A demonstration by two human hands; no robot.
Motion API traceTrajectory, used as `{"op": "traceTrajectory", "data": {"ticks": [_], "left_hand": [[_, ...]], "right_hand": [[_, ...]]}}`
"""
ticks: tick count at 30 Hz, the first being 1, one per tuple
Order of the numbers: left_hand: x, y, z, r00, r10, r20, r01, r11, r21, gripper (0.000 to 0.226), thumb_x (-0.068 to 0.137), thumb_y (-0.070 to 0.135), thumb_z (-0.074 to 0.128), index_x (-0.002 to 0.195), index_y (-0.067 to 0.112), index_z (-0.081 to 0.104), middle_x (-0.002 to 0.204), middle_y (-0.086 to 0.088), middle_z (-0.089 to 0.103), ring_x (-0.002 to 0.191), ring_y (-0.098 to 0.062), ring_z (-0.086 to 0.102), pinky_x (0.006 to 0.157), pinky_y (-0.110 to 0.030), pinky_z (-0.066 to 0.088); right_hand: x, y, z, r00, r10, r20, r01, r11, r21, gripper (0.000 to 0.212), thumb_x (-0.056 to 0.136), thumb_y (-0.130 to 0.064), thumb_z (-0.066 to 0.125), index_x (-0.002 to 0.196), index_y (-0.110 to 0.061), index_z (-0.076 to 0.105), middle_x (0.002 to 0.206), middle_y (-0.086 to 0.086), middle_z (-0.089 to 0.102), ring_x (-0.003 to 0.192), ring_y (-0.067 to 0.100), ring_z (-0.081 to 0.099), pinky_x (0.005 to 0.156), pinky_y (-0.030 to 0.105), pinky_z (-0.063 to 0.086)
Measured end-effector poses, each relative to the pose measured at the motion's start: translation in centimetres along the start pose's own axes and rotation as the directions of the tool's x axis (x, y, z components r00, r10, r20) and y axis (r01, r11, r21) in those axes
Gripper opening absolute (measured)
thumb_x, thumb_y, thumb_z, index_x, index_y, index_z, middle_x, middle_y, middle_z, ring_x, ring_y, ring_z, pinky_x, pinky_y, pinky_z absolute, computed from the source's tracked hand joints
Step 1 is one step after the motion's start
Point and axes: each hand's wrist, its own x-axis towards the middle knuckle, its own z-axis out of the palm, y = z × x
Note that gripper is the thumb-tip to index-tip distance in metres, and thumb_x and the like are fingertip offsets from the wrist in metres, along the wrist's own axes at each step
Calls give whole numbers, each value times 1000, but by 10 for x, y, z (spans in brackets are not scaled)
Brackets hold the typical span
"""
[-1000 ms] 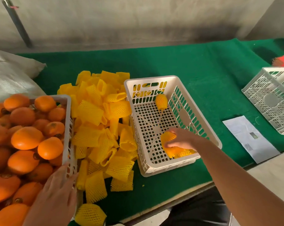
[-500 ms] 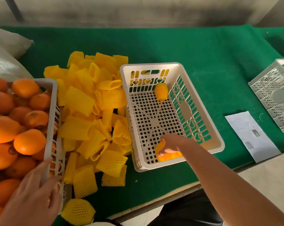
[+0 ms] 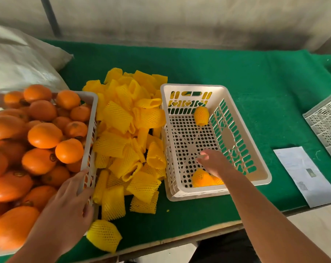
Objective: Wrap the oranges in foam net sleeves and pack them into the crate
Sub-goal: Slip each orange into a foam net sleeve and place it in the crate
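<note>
- Crate [image 3: 259, 168]: one cream perforated crate stands on the green cloth [image 3: 236, 73], right of centre.
- Wrapped oranges in the crate: at least two. One [image 3: 201, 116] lies at the far end against the right wall. One [image 3: 201, 178] lies at the near end, partly hidden by the right hand; whether a further one lies beside it cannot be told.
- Right hand [image 3: 215, 162]: inside the crate, just above the near wrapped orange. The fingers are extended and blurred. The hand holds nothing that can be seen.
- Left hand [image 3: 66, 205]: on the near right corner of the bin [image 3: 92, 118]. The fingers lie across its rim and wall; the thumb is on the outer side. How firmly it holds cannot be told.
- Bin: one white bin at the left, heaped with bare oranges [image 3: 44, 135]. More than twenty show; the exact count cannot be told.
- Sleeves [image 3: 126, 141]: one loose pile of yellow foam net sleeves between the bin and the crate, touching both. The pile holds several dozen; an exact count is not possible.
- Single netted piece [image 3: 104, 235]: one lies apart at the near table edge, below the left hand. Whether it holds an orange cannot be told.
- Second crate [image 3: 326, 126]: one, white, at the right edge, partly cut off.
- Paper [image 3: 305, 173]: one sheet between the two crates.
- Sack [image 3: 18, 69]: one white sack behind the bin.
</note>
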Motion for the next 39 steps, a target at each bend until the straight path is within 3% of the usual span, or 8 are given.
{"op": "traceTrajectory", "data": {"ticks": [5,9,13,17,23,30,36,39], "left_hand": [[-6,1,1,999,-17,-31,18,999,32,31,93,32,58,122,25,69,161,-10,35,145,-29,37,101,-45,53],[-8,2,0,998,-5,-60,6,1000,15,33,98,37,51,127,28,64,164,-7,31,151,-25,31,114,-40,39],[-10,4,-4,996,-22,-92,17,999,-51,39,99,38,44,134,26,57,166,-2,28,151,-19,29,115,-34,38],[-17,9,-14,995,-7,-97,3,999,-47,40,103,38,39,137,24,54,162,-3,34,148,-19,34,114,-33,41],[-47,-6,-53,942,-132,-307,112,990,-80,31,98,43,59,126,29,62,149,3,50,137,-18,46,104,-43,50],[-93,-33,-48,833,-502,-231,511,859,-23,93,75,71,76,148,25,42,143,-1,47,135,-29,42,107,-59,41],[-91,-33,-45,797,-541,-269,531,839,-117,83,72,61,85,139,25,54,136,2,58,133,-27,46,107,-58,38],[-91,-35,-51,786,-540,-302,487,841,-236,80,70,63,85,136,28,56,134,5,59,128,-26,51,105,-56,42]], "right_hand": [[-48,-47,10,970,-149,-191,193,952,237,41,105,-52,51,131,-25,66,126,-3,70,106,9,61,86,30,45],[-79,-79,43,977,-155,-144,188,949,252,58,99,-65,52,140,-24,54,115,-6,69,93,10,66,74,29,53],[-84,-80,78,960,-175,-220,134,972,-192,28,104,-48,48,105,-21,48,76,-5,60,61,12,59,57,35,54],[-82,-76,77,946,-319,-64,210,749,-628,17,101,-24,60,115,-15,59,93,6,45,57,16,48,52,32,52],[-88,-73,78,909,-417,-3,228,501,-835,27,95,-24,70,120,-16,62,96,7,47,54,11,43,54,26,53],[-94,-81,71,902,-431,-34,207,498,-842,21,100,-25,62,118,-15,64,90,5,37,56,10,49,55,25,54],[-99,-81,68,913,-403,-58,207,580,-788,18,101,-24,59,117,-16,60,91,4,35,59,10,50,58,26,55],[-96,-78,70,922,-372,-106,222,733,-643,18,104,-29,50,113,-16,59,87,0,35,54,9,45,50,25,46]]}}
